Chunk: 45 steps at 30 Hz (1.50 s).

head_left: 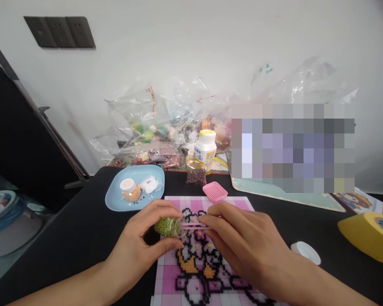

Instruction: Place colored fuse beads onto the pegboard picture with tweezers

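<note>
My left hand (140,244) is closed around a small clear jar of green beads (166,227), which lies tipped with its mouth to the right. Between the fingers of my right hand (245,233) is a pair of pink tweezers (196,226), their tips at the jar's mouth. Whether the tips hold a bead is too small to tell. Both hands are above a pink-and-white checked pegboard (169,274) bearing a pattern of black, white and yellow beads. My right hand hides part of the pattern. A ridged pink dish (215,192) sits at the board's far edge.
A blue tray (115,204) holds a lidded jar of orange beads (130,190) and a white packet (150,184). Behind are a white bottle (204,151), a bag of dark beads (196,174) and plastic bags. To the right lie a white cap (305,253) and yellow tape (367,238).
</note>
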Each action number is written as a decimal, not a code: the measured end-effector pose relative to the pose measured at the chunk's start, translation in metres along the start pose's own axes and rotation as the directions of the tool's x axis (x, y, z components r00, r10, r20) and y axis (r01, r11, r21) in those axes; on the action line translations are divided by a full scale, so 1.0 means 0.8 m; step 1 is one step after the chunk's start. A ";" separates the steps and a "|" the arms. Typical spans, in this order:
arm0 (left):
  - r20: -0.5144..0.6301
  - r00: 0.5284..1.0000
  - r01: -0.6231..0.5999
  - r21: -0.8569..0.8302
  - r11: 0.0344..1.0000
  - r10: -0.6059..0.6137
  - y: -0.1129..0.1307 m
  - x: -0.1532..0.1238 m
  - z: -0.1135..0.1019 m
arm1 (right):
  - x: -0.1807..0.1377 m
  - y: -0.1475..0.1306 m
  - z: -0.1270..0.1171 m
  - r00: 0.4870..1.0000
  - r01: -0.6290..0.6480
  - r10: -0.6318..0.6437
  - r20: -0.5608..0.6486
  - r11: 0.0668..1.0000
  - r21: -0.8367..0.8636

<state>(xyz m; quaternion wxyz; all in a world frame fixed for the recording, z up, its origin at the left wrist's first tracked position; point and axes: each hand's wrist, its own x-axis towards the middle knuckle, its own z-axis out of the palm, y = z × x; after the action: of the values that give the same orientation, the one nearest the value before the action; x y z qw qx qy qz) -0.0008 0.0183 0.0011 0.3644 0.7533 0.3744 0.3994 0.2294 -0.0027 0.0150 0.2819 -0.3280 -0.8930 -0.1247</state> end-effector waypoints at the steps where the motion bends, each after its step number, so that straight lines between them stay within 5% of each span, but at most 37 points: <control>1: 0.001 1.000 0.001 0.003 1.000 -0.001 0.000 0.000 0.000 | 0.000 0.000 0.000 1.000 0.001 -0.001 0.001 1.000 0.002; 25: 0.006 1.000 -0.011 0.017 1.000 0.011 0.000 0.000 -0.001 | 0.008 0.000 -0.006 0.998 -0.024 0.025 -0.056 0.999 0.021; 45: -0.137 0.970 0.205 0.001 0.979 -0.203 0.004 0.003 0.002 | -0.002 0.009 -0.028 0.983 -0.135 0.153 -0.102 0.977 0.166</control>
<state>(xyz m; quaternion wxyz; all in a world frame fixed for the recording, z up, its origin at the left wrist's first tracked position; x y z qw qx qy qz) 0.0023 0.0185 0.0044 0.3715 0.6846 0.4768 0.4074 0.2447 -0.0072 0.0322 0.3662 -0.3608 -0.8562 -0.0513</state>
